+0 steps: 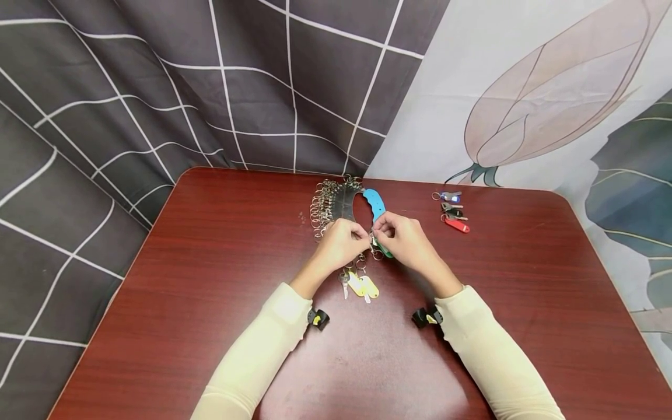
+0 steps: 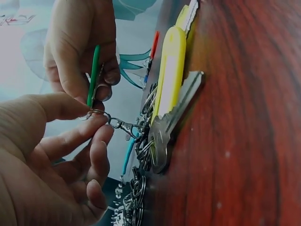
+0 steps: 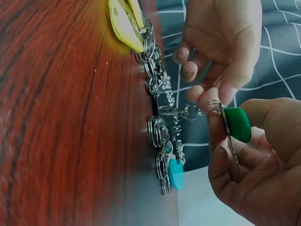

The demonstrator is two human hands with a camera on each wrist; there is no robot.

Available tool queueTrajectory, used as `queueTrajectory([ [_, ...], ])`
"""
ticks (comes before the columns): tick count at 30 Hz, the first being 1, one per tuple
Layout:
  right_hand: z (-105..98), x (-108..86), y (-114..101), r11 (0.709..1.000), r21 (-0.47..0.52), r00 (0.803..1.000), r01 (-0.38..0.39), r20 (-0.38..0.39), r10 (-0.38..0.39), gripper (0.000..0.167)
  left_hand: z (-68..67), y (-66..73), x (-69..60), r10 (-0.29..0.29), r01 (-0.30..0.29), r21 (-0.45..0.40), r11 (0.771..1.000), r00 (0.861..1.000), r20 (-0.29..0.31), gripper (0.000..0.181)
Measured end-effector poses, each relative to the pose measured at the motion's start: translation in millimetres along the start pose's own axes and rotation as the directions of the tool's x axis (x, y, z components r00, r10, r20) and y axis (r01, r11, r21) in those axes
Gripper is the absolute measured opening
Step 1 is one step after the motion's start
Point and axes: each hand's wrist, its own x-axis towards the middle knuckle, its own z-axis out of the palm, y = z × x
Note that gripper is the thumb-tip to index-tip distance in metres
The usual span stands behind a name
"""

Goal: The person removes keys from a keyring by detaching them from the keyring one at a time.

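Note:
My left hand (image 1: 342, 244) pinches a split ring (image 2: 99, 112) between thumb and fingertips. The ring hangs from a swivel clasp (image 3: 181, 111) on a large key ring holder with a dark plate (image 1: 343, 201) and a blue grip (image 1: 375, 202). Close beside it, my right hand (image 1: 408, 240) holds a key (image 3: 227, 128) with a green tag (image 3: 238, 124) against that split ring. Whether the key is threaded on the ring cannot be made out. Keys with yellow tags (image 1: 370, 287) lie in front of the hands, and a bare metal key (image 1: 344, 284) lies beside them.
Several empty split rings (image 1: 317, 211) on clasps fringe the holder's left side. Farther right lie loose keys with a blue tag (image 1: 455, 198), a black key (image 1: 455, 213) and a red tag (image 1: 458, 225). A curtain (image 1: 252, 99) hangs behind the reddish-brown table (image 1: 525, 291).

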Motion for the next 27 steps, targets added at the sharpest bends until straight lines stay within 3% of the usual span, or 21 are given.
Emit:
queueTrajectory([
  [4, 0.4, -0.5, -2.2, 1.0, -0.003, 1.0, 0.028, 0.007, -0.028, 0.004, -0.2, 0.1, 0.2, -0.033, 0.033, -0.026, 0.999, 0.999, -0.004, 0.01],
  [12, 0.0, -0.8, -2.6, 0.999, 0.003, 0.999, 0.039, 0.005, -0.039, 0.003, -2.5, -0.3, -0.6, 0.023, -0.024, -0.019, 1.0, 0.999, -0.027, 0.008],
  [20, -0.4, -0.7, -2.2, 0.999, -0.014, 0.999, 0.034, -0.006, -0.034, 0.005, -5.7, 1.9, -1.5, 0.057, -0.057, 0.037, 0.998, 0.998, 0.002, 0.009],
  [27, 1.7, -0.5, -2.5, 0.999, -0.012, 0.999, 0.037, 0.008, -0.037, 0.004, -7.6, 2.5, -1.5, 0.009, -0.01, 0.02, 1.0, 1.0, 0.028, 0.008],
])
